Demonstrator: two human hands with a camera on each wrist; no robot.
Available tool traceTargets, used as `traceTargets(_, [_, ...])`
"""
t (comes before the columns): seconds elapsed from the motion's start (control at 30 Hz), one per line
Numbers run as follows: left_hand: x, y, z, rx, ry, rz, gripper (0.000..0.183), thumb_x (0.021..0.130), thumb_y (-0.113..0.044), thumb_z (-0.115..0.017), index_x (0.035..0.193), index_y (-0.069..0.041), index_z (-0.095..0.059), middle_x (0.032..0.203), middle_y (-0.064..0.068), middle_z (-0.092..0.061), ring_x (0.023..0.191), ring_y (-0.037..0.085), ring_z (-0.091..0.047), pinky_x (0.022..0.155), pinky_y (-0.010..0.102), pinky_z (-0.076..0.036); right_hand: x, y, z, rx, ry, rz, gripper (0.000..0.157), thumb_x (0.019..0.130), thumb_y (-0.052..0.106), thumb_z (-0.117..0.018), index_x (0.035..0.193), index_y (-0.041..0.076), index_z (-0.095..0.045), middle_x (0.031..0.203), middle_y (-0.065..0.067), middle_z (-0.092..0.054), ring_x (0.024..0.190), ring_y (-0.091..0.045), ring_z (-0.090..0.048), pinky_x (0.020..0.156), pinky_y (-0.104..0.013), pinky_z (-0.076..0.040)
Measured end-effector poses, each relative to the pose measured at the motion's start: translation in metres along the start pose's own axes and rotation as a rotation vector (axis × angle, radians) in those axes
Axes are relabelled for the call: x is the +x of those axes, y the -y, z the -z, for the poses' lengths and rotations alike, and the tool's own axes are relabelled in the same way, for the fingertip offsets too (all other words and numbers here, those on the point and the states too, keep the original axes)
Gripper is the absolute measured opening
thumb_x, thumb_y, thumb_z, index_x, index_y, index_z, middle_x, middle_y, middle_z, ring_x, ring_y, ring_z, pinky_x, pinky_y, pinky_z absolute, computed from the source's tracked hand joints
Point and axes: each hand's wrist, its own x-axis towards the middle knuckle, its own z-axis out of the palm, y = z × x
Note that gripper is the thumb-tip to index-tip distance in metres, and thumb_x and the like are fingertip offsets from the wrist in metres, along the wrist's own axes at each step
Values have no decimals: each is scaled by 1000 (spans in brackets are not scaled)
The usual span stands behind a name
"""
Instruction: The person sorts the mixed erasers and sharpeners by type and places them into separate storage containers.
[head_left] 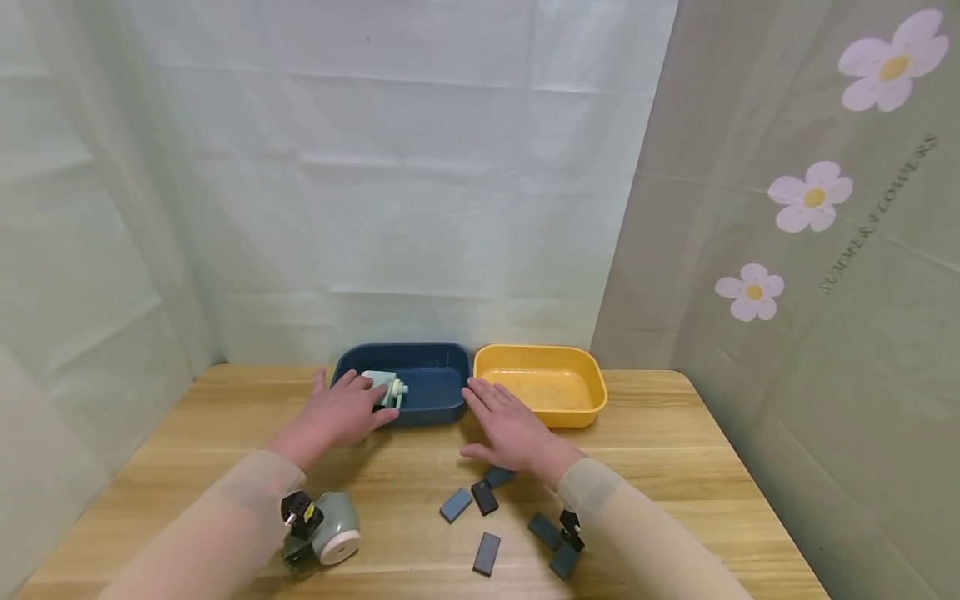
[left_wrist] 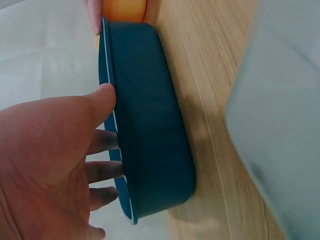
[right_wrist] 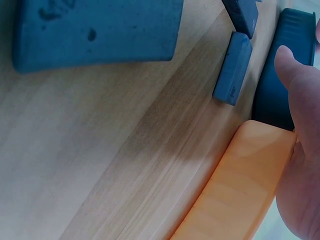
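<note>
My left hand [head_left: 337, 414] reaches over the near left side of the dark blue bin [head_left: 442, 415]. Its fingers lie over a pale mint item with a small nozzle [head_left: 384, 379] inside, which the hand partly covers. From the left wrist, the thumb [left_wrist: 102, 102] is at the bin's rim and the other fingers extend past the rim. My right hand [head_left: 510, 429] is stretched out with straight fingers, fingertips right by where the blue bin meets the yellow bin [head_left: 592, 408]. It holds nothing.
Several dark blue-grey blocks lie on the wooden table, among them a lighter one [head_left: 456, 505] and one near the front [head_left: 487, 554]. A grey-green rounded container [head_left: 339, 521] with a pale end lies beside the left forearm. A fabric curtain [head_left: 420, 208] stands behind the bins.
</note>
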Motion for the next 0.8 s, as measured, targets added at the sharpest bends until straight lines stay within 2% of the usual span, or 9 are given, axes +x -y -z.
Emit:
traceTargets(0.23, [6,-2,-1,-22,-3,22,70,114,-57,-53,164,-8,-53,162,28,-50,157,49,-37,122,86,-9,0,0,0,8,-5,2,99,107,64,-63,175,3,-24,182,-20,-20,169,-29,-18,137,-46,-14])
traceTargets(0.5, [10,-4,-2,-58,-5,51,74,116,-62,-42,165,-8,-52,167,28,-45,159,52,-32,122,86,-6,0,0,-1,4,-12,-2,99,107,64,-63,175,4,-24,182,-19,-20,169,-28,-17,136,-46,-15])
traceTargets(0.8, [10,-3,-5,-65,-19,55,78,114,-63,-45,166,-5,-49,170,30,-40,160,54,-29,122,87,-7,0,0,-1,1,-9,2,98,108,63,-63,175,3,-24,182,-19,-20,169,-30,-19,136,-47,-16])
